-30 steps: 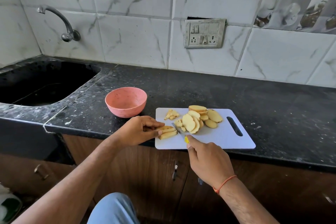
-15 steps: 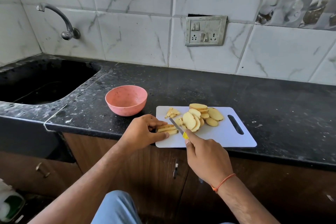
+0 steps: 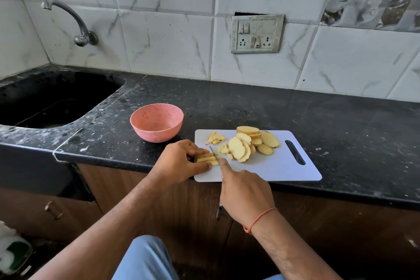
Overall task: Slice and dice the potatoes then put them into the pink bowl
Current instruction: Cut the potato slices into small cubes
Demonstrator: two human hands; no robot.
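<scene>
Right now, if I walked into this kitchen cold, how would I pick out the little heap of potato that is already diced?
Find the white cutting board on the black counter, right of the pink bowl. The diced potato heap lies at the board's far left corner, nearest the bowl. Unlike the big round slices beside it, its pieces are small, blocky cubes, and no hand touches it.

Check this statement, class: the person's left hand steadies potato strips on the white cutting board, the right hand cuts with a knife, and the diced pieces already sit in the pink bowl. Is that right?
One detail is wrong. The head view shows the pink bowl holding nothing; the diced pieces lie on the white cutting board. The left hand does steady the potato strips, and the right hand does cut with the knife.
</scene>
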